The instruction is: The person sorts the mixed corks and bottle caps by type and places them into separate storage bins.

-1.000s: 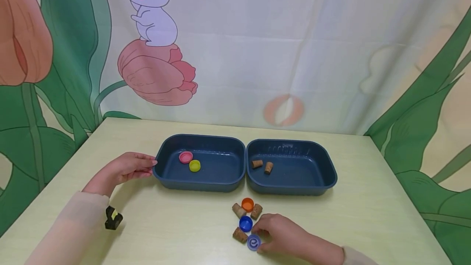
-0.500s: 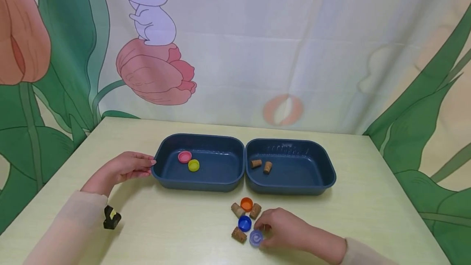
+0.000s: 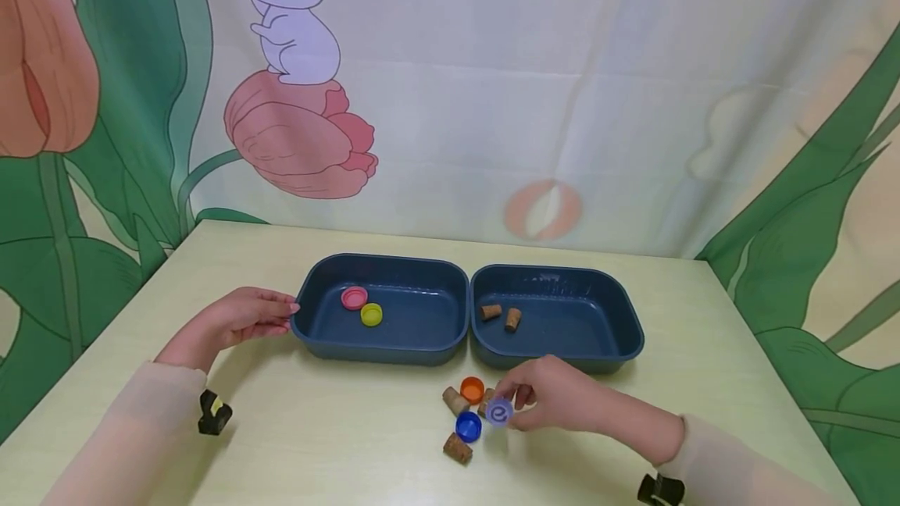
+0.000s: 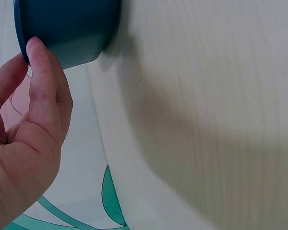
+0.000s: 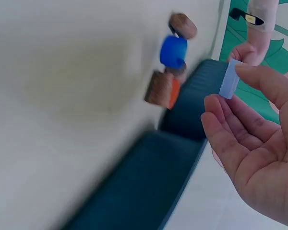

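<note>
A: What does the right hand (image 3: 555,397) hold?

B: It holds a pale lilac cap (image 3: 498,413) with a letter "e" on its top. The fingers (image 5: 264,86) pinch it by the rim, and the cap is lifted above the surface (image 3: 337,436), just over the small group of things in front of the trays. The right wrist view shows the same: the cap (image 5: 230,79) sits between the thumb tip and a fingertip, and the other fingers are loosely bent under it.

A: Which things lie in that group?

B: A blue cap (image 3: 468,426), an orange cap (image 3: 472,390), and three corks: one cork (image 3: 458,448) nearest to the person, a second cork (image 3: 455,400) left of the orange cap, and a third one mostly hidden behind the lilac cap.

A: And the left hand (image 3: 235,318)?

B: It rests on the surface at the left end of the left tray (image 3: 422,338). Its fingers (image 4: 41,76) are almost straight and close together, and the tips touch the outer wall of the tray (image 4: 72,33). They grip nothing.

A: What is inside the trays?

B: The left tray holds a pink cap (image 3: 354,297) and a yellow cap (image 3: 371,315), which touch each other. The right tray (image 3: 619,334), set just beside the left one, holds two corks (image 3: 502,315) lying near each other.
</note>
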A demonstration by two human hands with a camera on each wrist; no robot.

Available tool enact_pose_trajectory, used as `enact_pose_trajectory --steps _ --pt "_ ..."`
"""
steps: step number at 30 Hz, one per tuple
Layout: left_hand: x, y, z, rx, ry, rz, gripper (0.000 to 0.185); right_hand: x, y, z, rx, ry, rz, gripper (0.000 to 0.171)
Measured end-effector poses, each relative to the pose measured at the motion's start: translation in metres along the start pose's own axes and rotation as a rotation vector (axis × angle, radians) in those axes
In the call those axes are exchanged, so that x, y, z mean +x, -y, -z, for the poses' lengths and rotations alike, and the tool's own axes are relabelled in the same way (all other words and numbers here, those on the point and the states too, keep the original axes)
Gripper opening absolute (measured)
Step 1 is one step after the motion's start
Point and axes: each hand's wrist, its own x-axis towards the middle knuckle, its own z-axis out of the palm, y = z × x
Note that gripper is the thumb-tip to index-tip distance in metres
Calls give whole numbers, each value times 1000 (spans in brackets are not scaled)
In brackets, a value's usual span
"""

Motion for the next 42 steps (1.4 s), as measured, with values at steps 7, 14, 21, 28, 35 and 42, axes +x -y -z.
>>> enact_pose_trajectory --steps 7,14,21,28,35,42 --pt "0 1 1 -2 0 1 50 10 15 32 -40 -33 -5 23" --pt "1 1 0 0 -11 8 52 29 22 60 -84 -45 11 27" --pt "2 2 -1 -4 -18 10 51 48 25 73 -92 -26 29 25" --pt "1 0 -1 4 -11 -4 52 63 32 83 -78 6 35 27" --pt "-1 0 -1 -3 -15 -2 48 80 37 93 -141 11 70 30" --pt "-1 0 -1 -6 -14 1 48 100 42 100 -192 30 122 33"
